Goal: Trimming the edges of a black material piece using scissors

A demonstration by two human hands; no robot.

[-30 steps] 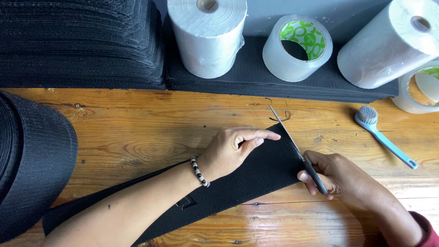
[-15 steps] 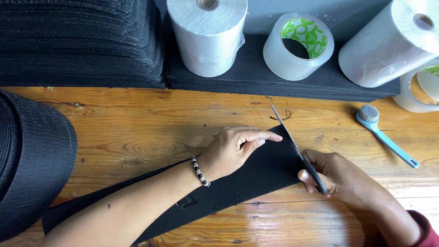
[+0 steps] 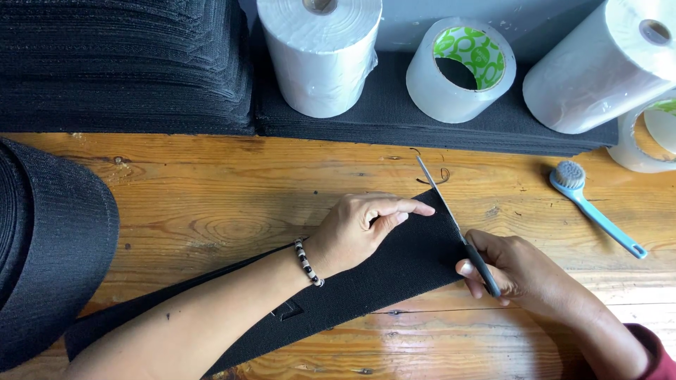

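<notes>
Far left, we've got a big roll of black webbing (image 3: 49, 253) sitting on the wooden table (image 3: 211, 190), its strip (image 3: 380, 274) running out flat to the right. Our left hand (image 3: 359, 229) lies on top of that strip, pressing it to the wood, forefinger stretched toward the cut end and the other fingers loosely curled, gripping nothing; there's a beaded bracelet (image 3: 308, 262) at the wrist. At the strip's end, our right hand (image 3: 510, 271) is closed around the handles of the scissors (image 3: 454, 225), blades lying along the strip's edge, tips pointing away from us; how far apart the blades are, we can't tell. Further right, a blue brush (image 3: 595, 207) lies on the table.
</notes>
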